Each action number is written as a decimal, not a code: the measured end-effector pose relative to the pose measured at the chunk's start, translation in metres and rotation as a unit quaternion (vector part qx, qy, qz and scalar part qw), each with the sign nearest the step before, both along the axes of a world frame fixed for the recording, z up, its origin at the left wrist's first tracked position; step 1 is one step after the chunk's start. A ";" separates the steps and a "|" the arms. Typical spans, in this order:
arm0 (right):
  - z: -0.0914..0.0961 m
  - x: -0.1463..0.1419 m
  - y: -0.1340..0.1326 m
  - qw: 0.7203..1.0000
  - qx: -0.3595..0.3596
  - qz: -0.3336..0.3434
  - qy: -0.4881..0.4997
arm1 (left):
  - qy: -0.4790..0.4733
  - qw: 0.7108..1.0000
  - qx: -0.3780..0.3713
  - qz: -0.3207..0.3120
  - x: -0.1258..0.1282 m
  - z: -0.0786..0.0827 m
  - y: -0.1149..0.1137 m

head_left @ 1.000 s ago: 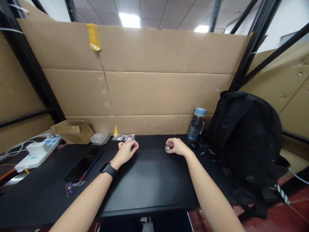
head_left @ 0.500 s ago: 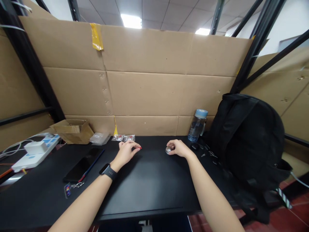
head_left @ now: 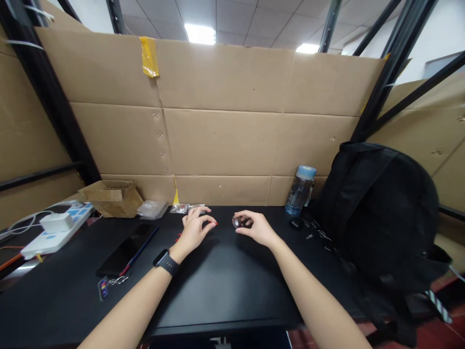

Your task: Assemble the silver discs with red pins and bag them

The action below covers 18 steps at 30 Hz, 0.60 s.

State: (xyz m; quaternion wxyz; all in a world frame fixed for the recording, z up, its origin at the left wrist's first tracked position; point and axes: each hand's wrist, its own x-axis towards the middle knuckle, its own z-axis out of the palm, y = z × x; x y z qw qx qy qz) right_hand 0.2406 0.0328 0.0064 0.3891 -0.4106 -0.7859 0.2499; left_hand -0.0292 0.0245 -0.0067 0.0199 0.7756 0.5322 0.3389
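Observation:
My left hand point(head_left: 194, 228), with a black watch on the wrist, rests on the black desk point(head_left: 225, 286) and pinches a small red piece point(head_left: 215, 224) at its fingertips. Another small red bit point(head_left: 178, 236) lies beside that hand. My right hand point(head_left: 254, 227) is curled round a small shiny clear-and-silver object point(head_left: 237, 222), held just above the desk. The two hands sit close together near the desk's far middle. Small clear packets with red contents point(head_left: 185, 208) lie just beyond the left hand.
A blue-capped water bottle point(head_left: 300, 190) and a black backpack point(head_left: 381, 213) stand at the right. A phone point(head_left: 125, 249), a key ring point(head_left: 109, 282), an open cardboard box point(head_left: 111, 196), plastic bags point(head_left: 150, 208) and a white power strip point(head_left: 54, 230) lie at the left. Cardboard walls the back.
My right hand has moved left with the shiny object, closer to the left hand. The left hand has shifted slightly and a red piece now shows at its fingertips.

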 end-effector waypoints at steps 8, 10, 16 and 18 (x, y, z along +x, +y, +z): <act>-0.009 -0.046 -0.024 0.992 0.027 0.037 0.118 | -0.047 0.998 0.022 -0.034 0.015 0.006 -0.013; -0.012 -0.047 -0.024 0.991 0.019 0.043 0.125 | -0.050 0.997 0.026 -0.043 0.018 0.006 -0.015; -0.018 -0.050 -0.022 0.986 -0.010 0.057 0.155 | -0.045 0.998 0.025 -0.045 0.021 0.009 -0.020; -0.020 -0.051 -0.021 0.985 -0.014 0.055 0.160 | -0.041 0.998 0.028 -0.043 0.021 0.010 -0.021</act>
